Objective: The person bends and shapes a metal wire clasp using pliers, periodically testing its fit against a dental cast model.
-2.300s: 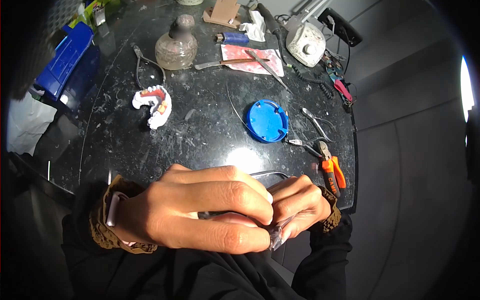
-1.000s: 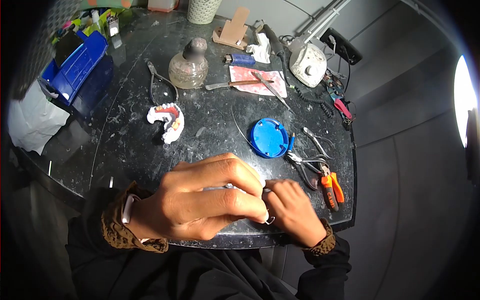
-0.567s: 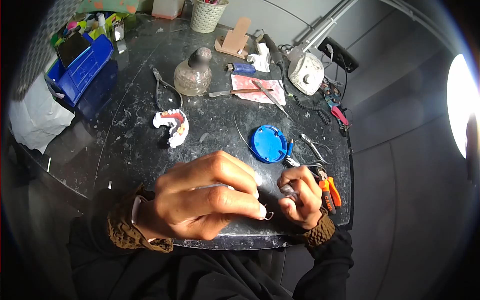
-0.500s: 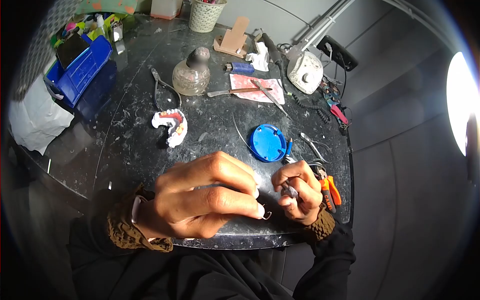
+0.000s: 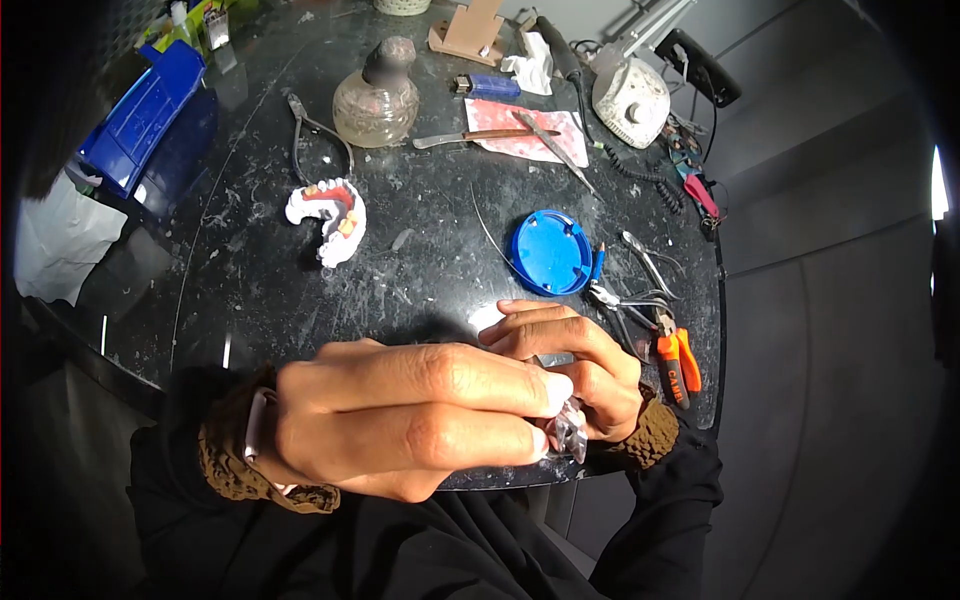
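Observation:
My left hand (image 5: 420, 420) is closed, thumb and fingers pinched together right beside my right hand. The bent wire it held a moment ago is hidden by its fingertips. My right hand (image 5: 575, 365) is wrapped around a shiny metal tool that looks like pliers (image 5: 570, 432), its short jaws poking out below the fingers. Left fingertips meet these jaws. Ahead of the hands lie a round blue lid (image 5: 552, 253) and a thin straight wire (image 5: 490, 232). A white dental cast (image 5: 335, 222) with a red base and yellowish teeth rests further left.
Orange-handled cutters (image 5: 680, 362) and other metal pliers (image 5: 650, 262) lie at right. Behind are a glass burner bottle (image 5: 375, 105), a wax knife (image 5: 490, 135) on stained paper, a blue lighter (image 5: 487, 86) and a white control unit (image 5: 632, 100). A blue bin (image 5: 145, 120) stands left.
My two hands have come together, the left moving right to the tool in my right hand. The hooked wire has gone out of sight. The view has tilted downward.

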`<state>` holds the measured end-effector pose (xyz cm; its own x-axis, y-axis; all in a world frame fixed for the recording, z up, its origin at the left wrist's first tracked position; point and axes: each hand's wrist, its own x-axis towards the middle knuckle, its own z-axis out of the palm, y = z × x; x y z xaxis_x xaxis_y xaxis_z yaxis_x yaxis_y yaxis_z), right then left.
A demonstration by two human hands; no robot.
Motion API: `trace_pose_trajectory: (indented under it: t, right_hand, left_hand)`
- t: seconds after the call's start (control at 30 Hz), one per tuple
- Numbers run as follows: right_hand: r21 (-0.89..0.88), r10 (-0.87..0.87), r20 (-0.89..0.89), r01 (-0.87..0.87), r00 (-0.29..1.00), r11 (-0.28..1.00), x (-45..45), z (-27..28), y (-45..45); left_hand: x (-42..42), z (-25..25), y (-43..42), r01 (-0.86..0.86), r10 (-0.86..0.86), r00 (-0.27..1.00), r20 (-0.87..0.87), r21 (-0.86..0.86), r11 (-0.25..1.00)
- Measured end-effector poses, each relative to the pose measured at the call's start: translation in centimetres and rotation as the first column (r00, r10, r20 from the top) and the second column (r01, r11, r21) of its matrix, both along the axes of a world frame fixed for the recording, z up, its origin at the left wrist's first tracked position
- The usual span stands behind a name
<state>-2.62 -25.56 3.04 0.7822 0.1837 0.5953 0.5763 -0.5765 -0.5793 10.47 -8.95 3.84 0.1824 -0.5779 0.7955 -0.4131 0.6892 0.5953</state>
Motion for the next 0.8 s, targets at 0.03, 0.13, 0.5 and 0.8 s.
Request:
trace_pose_trajectory:
  t: [0.03,0.13,0.5,0.8]
  right_hand:
    - [0.013,-0.002,-0.005,0.002,1.000,1.000,-0.02,-0.03,0.01]
    - [0.018,-0.009,-0.015,0.009,1.000,1.000,-0.03,0.04,-0.12]
    - [0.021,0.058,-0.022,-0.057,0.998,0.998,0.20,0.24,-0.34]
    - [0.121,0.094,-0.060,-0.086,0.994,0.989,0.08,0.02,-0.11]
  left_hand:
    - [0.15,0.27,0.00,0.009,-0.009,1.000,-0.003,0.005,1.000]
    - [0.08,0.29,-0.08,0.010,-0.009,1.000,-0.021,0.007,1.000]
    - [-0.19,0.05,-0.11,0.023,-0.023,0.998,-0.055,-0.004,1.000]
    - [-0.25,-0.12,0.35,0.053,-0.053,0.997,-0.057,0.012,0.998]
